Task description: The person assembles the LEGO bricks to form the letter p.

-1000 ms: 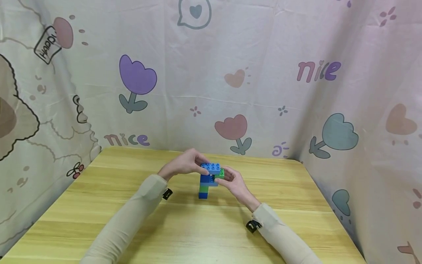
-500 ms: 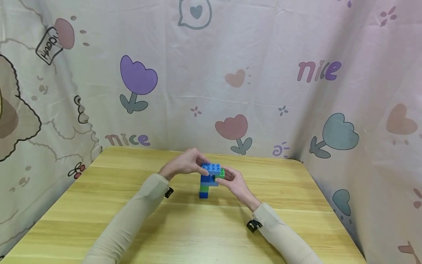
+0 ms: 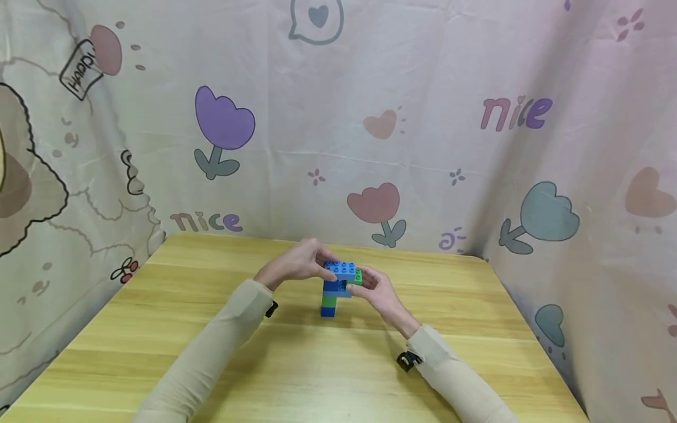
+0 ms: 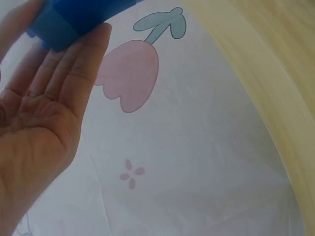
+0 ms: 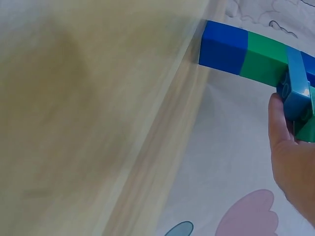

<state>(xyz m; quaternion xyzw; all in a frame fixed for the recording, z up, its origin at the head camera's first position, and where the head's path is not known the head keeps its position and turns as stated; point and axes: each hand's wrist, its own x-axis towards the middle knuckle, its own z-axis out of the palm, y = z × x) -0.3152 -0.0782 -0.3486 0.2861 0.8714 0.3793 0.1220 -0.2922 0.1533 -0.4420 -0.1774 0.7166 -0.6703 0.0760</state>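
In the head view a tower of toy building bricks stands upright at the middle of the table. From the bottom up come a dark blue brick (image 3: pixel 328 312), a light green brick (image 3: pixel 329 301), a light blue brick (image 3: pixel 345 294) jutting right and a dark blue one. A wide light blue brick (image 3: pixel 341 268) tops it, pinched by my left hand (image 3: pixel 298 261), thumb in front and fingers behind. Under its right end, my right hand (image 3: pixel 379 294) pinches a green brick (image 3: pixel 358 275). The right wrist view shows the right thumb beside the jutting light blue brick (image 5: pixel 297 93).
The wooden table (image 3: pixel 328 370) stretches around the tower on every side. Behind and beside it hangs a printed cloth (image 3: pixel 296 129) with flowers and lettering. A black strap piece (image 3: pixel 408 360) sits at the right wrist.
Both hands keep their grip on the bricks, and the tower stays put. Only the head view has shifted very slightly.
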